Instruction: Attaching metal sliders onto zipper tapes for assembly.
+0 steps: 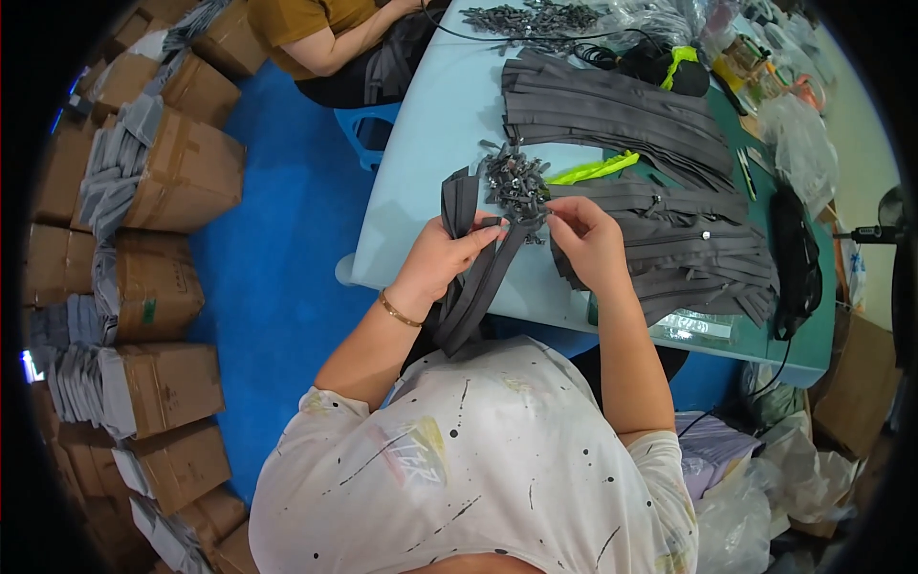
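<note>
My left hand (448, 256) is closed round a dark grey zipper tape (483, 287), whose length loops down toward my lap and whose other end stands up beyond my fingers. My right hand (588, 244) has thumb and forefinger pinched together beside the end of the tape. Whatever sits between those fingertips is too small to make out. Just beyond both hands lies a heap of small metallic zipper sliders (516, 182). To the right of it, a layered stack of dark grey zipper tapes (693, 239) spreads close to my right wrist.
A second stack of zipper tapes (612, 110) lies farther back, with a bright yellow-green strip (595, 169) between the stacks. More sliders (535, 21) are heaped at the far edge. A black pouch (796, 258) lies right. Cardboard boxes (182, 172) line the left; another person (330, 43) sits beyond.
</note>
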A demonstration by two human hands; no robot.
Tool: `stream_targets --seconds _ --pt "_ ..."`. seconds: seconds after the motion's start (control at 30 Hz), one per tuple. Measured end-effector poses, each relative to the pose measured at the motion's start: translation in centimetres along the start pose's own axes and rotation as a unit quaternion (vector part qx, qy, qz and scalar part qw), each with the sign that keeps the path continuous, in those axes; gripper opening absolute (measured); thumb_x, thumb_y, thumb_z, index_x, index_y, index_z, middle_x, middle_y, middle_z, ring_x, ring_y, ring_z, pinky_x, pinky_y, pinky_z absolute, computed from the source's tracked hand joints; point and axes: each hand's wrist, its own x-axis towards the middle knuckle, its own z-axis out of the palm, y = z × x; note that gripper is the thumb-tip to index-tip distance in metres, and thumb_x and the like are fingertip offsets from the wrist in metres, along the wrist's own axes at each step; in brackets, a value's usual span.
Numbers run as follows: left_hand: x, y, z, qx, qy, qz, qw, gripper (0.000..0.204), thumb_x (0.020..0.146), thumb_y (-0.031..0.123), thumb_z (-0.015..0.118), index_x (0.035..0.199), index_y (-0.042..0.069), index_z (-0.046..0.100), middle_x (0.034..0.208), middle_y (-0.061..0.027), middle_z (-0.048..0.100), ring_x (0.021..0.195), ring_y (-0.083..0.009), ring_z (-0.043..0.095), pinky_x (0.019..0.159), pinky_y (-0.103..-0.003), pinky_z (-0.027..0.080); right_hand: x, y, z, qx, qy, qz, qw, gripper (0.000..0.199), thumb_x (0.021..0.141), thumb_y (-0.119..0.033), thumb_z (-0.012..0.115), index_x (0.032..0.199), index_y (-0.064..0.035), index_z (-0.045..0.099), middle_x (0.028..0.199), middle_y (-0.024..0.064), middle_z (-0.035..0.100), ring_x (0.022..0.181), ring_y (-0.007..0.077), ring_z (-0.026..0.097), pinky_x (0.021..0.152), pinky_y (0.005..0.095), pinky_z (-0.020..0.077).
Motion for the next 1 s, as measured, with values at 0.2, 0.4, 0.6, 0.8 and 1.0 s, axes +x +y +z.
stream_targets --seconds 0.2,0.4,0.6,0.8,1.0 --pt "0.3 0.6 0.6 0.004 0.011 0.019 1.0 0.015 0.083 0.01 0.064 0.095 0.001 0.064 0.076 0.0007 0.063 0.048 0.0021 0.036 0.042 -0.015 0.024 0.9 -0.6 0.5 0.092 0.04 0.009 0.995 0.015 0.083 -0.011 0.065 0.094 -0.0023 0.062 0.082 0.0006 0.06 0.073 0.0077 0.055 0.063 0.0205 0.0451" --pt "0.0 1.3 0.8 -0.006 0.017 0.007 1.0 0.016 0.081 0.01 0.066 0.094 0.002 0.063 0.08 -0.0014 0.064 0.053 0.0 0.045 0.045 -0.015 0.032 0.5 -1.5 1.4 0.074 0.007 -0.103 0.992 0.018 0.079 -0.006 0.068 0.094 -0.0008 0.061 0.082 0.0028 0.062 0.075 0.0085 0.058 0.066 0.022 0.0472" --pt "-0.6 1.7 1.4 0.03 0.011 0.024 0.999 0.016 0.08 0.008 0.067 0.093 -0.001 0.063 0.085 -0.0035 0.063 0.078 -0.0087 0.058 0.07 -0.022 0.047 0.1 -2.4 1.5 -0.054 0.012 -0.193 0.98 0.017 0.074 -0.005 0.071 0.09 -0.0055 0.066 0.075 0.005 0.062 0.067 0.0124 0.059 0.059 0.0241 0.0486" --pt "-0.9 1.5 1.4 0.019 0.015 0.022 0.999 0.016 0.08 0.008 0.067 0.093 -0.001 0.063 0.085 -0.0031 0.064 0.076 -0.0079 0.058 0.068 -0.022 0.047 -0.1 -2.7 1.0 -0.044 -0.047 -0.175 0.982 0.019 0.077 0.0 0.066 0.096 -0.0034 0.065 0.08 0.0046 0.062 0.073 0.0105 0.059 0.064 0.021 0.0471" --pt "-0.9 1.5 1.6 0.03 0.025 0.022 0.999 0.018 0.08 0.009 0.068 0.093 -0.001 0.063 0.084 -0.0032 0.064 0.075 -0.0079 0.059 0.066 -0.022 0.048 0.6 -1.5 1.8 0.159 -0.016 -0.068 0.985 0.01 0.081 -0.004 0.065 0.09 -0.0023 0.061 0.079 0.0014 0.062 0.072 0.0066 0.057 0.065 0.0207 0.0459"
